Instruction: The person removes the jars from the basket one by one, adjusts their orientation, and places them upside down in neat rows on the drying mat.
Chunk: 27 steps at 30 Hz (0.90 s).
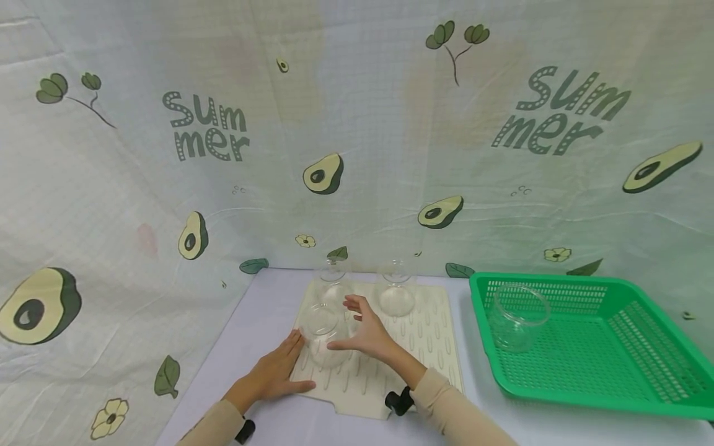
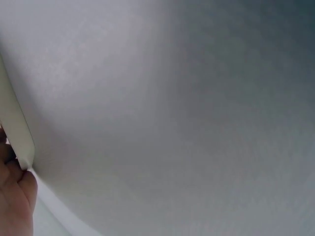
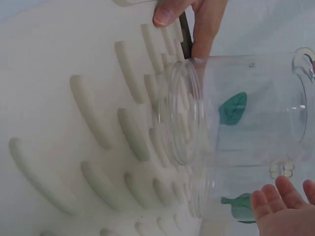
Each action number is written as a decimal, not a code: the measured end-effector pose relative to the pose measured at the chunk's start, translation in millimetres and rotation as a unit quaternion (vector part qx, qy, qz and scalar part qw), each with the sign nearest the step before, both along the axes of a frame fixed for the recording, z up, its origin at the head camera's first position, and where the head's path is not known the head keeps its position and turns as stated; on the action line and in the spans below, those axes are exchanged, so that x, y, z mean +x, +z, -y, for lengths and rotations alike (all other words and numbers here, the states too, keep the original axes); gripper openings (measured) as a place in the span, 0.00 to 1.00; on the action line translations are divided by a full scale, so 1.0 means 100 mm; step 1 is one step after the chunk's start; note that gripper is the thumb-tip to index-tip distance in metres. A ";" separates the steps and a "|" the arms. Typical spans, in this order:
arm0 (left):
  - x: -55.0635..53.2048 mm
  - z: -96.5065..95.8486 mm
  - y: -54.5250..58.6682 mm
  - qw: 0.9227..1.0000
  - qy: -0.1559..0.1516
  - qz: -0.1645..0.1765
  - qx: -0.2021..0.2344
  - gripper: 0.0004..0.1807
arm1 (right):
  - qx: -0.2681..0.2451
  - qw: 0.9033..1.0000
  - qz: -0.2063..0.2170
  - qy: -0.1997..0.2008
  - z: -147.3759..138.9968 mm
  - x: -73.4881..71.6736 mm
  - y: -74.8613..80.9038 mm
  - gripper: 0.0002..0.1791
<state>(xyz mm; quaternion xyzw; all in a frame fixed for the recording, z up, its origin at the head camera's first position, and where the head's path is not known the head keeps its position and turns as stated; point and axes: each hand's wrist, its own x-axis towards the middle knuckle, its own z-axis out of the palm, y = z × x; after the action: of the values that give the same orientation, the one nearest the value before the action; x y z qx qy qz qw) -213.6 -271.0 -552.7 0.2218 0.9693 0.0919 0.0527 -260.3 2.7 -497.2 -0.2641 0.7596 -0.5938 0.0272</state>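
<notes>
A clear see-through vessel (image 1: 323, 319) stands on the cream ribbed drying mat (image 1: 398, 378), its ringed rim against the mat in the right wrist view. My right hand (image 1: 368, 331) is beside it, thumb and fingers spread apart in a wide curve. Whether the thumb touches the vessel I cannot tell. With fingers extended, my left hand (image 1: 279, 368) rests at the mat's left edge, left of that vessel. Two more clear vessels, one at the back left (image 1: 333, 288) and one at the back right (image 1: 396, 297), stand on the mat.
A green plastic basket (image 1: 563, 396) stands on the right of the white table (image 1: 245, 328). Inside, at its left end, is another clear vessel (image 1: 519, 319) with its round opening up. A printed cloth (image 1: 368, 124) hangs behind the table and along its left.
</notes>
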 end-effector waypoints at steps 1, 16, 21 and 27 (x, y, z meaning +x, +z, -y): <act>0.00 0.00 0.00 1.000 0.000 0.002 -0.001 0.62 | -0.001 1.000 -0.002 0.001 -0.02 0.00 0.02 0.54; 0.00 -0.03 0.01 1.000 0.003 0.002 -0.003 0.62 | -0.012 0.999 -0.008 0.030 -0.38 0.11 0.68 0.50; -0.01 -0.03 -0.01 1.000 0.004 0.000 0.004 0.62 | -0.005 0.999 -0.037 0.032 -0.58 0.09 0.85 0.48; 0.00 -0.03 0.00 1.000 0.007 0.005 0.010 0.62 | 0.017 0.998 -0.065 0.014 -0.81 -0.05 0.86 0.49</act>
<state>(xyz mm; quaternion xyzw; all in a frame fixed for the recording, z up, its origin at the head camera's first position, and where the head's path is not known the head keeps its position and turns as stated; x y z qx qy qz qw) -213.4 -267.9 -553.1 0.2149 0.9696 0.1034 0.0544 -265.6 83.5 -410.9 -0.3120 0.7662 -0.5617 -0.0096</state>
